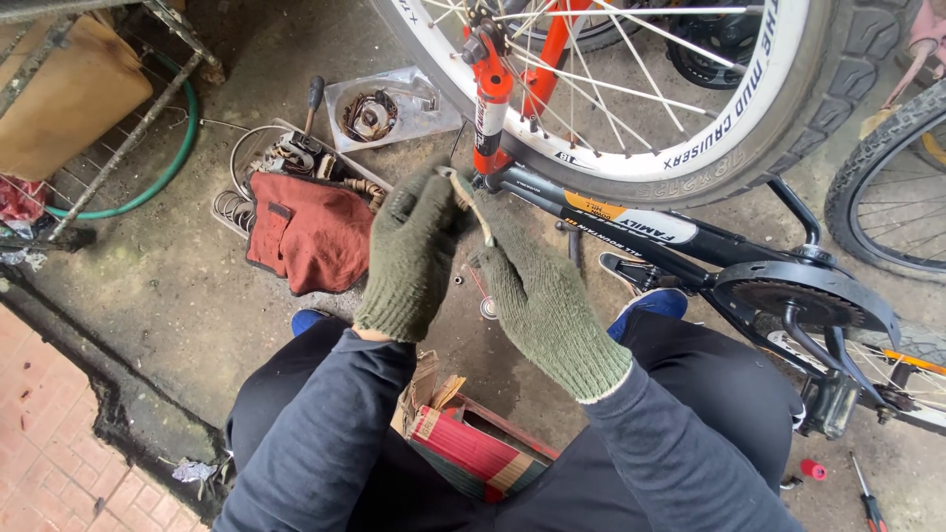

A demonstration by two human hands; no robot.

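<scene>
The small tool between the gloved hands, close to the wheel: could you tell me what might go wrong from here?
The left hand and right hand pinch the small tool in thick knit gloves, so it could slip. The spokes close above might snag a glove. Small parts loose on the concrete floor could be kicked away.

There is one view, from a camera on the person's head. It looks steeply down, close over the big white-rimmed bicycle wheel with the black knobby tyre. Below the wheel it sees dark-trousered knees; left of the wheel, grey dirty concrete floor.
</scene>
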